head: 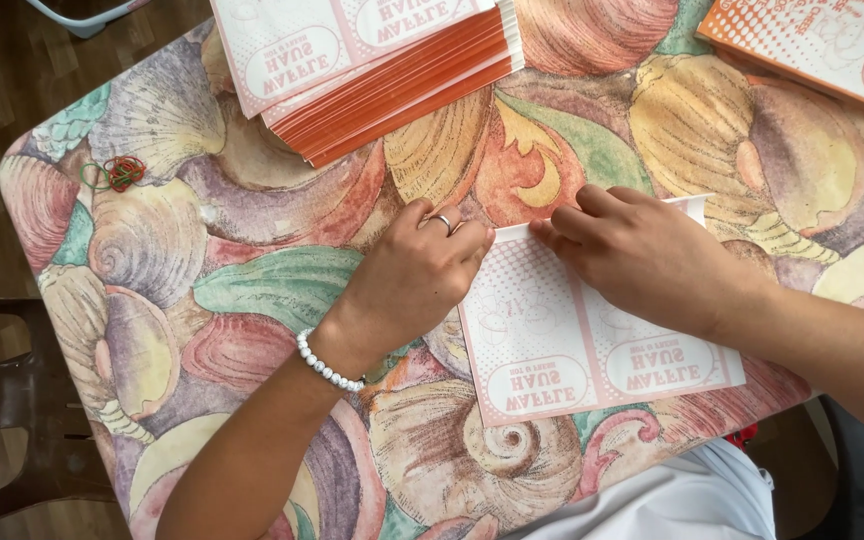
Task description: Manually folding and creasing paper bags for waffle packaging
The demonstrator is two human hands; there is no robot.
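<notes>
A flat pink and white printed paper sleeve (552, 340) lies on the shell-patterned tablecloth (252, 280) near the front edge. My left hand (414, 275), with a ring and a white bead bracelet, presses its fingertips on the sleeve's upper left corner. My right hand (642, 255) lies flat over the sleeve's top edge, fingers pointing left and pressing down a folded strip. The fingertips of both hands almost meet at the fold.
A stack of the same printed sleeves with orange edges (372, 70) sits at the back left. Another orange stack (822, 45) lies at the back right. Rubber bands (117, 172) rest near the left edge. A dark chair (2, 400) stands on the left.
</notes>
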